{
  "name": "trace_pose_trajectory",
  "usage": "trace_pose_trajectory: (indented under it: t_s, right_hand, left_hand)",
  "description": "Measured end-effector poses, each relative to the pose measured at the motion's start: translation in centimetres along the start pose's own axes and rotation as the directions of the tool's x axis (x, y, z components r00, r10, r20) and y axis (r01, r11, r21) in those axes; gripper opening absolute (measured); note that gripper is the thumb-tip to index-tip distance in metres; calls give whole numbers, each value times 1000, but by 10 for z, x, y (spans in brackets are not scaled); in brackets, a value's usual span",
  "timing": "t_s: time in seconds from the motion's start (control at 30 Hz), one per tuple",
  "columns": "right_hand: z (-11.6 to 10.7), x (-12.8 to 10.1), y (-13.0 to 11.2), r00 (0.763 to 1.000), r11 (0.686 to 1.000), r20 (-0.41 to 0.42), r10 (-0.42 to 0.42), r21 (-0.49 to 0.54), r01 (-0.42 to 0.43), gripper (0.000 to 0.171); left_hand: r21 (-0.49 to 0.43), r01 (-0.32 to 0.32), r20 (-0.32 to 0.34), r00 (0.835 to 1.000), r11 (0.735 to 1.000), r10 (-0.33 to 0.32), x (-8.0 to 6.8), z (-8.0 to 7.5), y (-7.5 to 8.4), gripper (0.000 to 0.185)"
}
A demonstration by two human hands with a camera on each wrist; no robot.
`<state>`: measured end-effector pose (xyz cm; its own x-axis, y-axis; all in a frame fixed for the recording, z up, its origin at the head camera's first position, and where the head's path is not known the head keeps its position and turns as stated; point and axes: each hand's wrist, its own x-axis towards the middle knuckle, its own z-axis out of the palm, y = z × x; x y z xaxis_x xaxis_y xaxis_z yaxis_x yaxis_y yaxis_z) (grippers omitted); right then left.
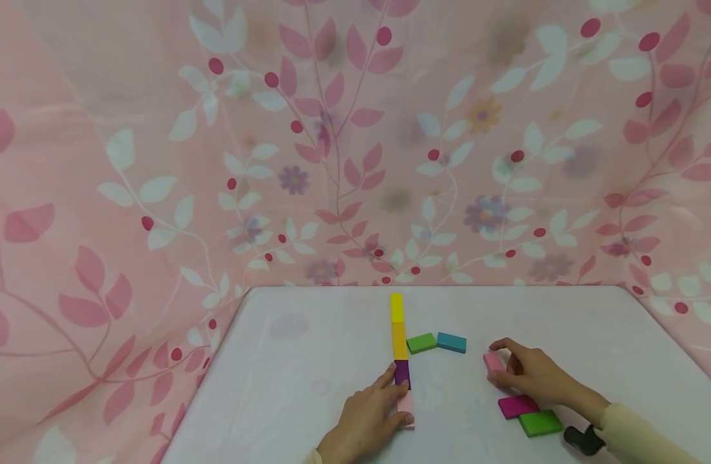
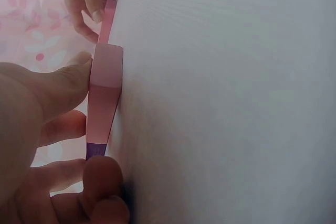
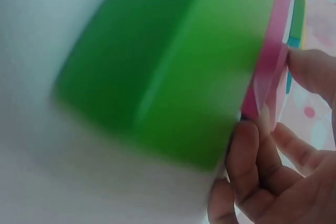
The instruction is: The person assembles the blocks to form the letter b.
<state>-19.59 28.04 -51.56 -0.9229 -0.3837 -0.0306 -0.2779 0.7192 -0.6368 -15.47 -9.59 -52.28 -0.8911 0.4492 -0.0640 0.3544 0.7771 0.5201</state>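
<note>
A row of blocks runs down the white table (image 1: 309, 361): yellow (image 1: 397, 308), orange (image 1: 399, 341), purple (image 1: 402, 372) and pale pink (image 1: 407, 403). My left hand (image 1: 399, 397) holds the pale pink block (image 2: 105, 93) at the row's near end, thumb on one side and forefinger reaching along the purple block. To the right, my right hand (image 1: 502, 366) pinches a pink block (image 1: 492, 361) that rests on the table. A magenta block (image 1: 518, 406) and a green block (image 1: 540, 423) lie just beside that wrist. The green block (image 3: 173, 66) fills the right wrist view.
A small green block (image 1: 422, 343) and a teal block (image 1: 451, 342) lie side by side right of the orange block. Pink leaf-patterned cloth (image 1: 355, 161) hangs behind the table and along both sides. Bare tabletop stretches left of the row.
</note>
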Motion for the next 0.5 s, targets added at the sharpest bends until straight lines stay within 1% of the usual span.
trace_pose_trajectory:
  t_s: [0.07,0.13,0.3,0.4,0.5]
  right_hand:
    - [2,1,-2,1000,1000,-11,5,6,-5,49]
    - [4,1,-3,1000,1000,-5,18,23,-17,49]
    - [4,3,-6,1000,1000,14,11,29,-11,60]
    - [3,6,-7,1000,1000,2,3,19,-3,65]
    - [2,9,-9,1000,1000,-11,13,29,-12,66]
  left_hand:
    - [4,-2,-2,1000,1000,2,0,0,1,60]
    - [4,3,2,1000,1000,-3,0,0,1,59]
    - [2,13,12,1000,1000,-14,0,1,0,59]
    - [11,21,15,1000,1000,-21,1,0,1,59]
    - [12,21,13,1000,1000,-21,1,-1,1,59]
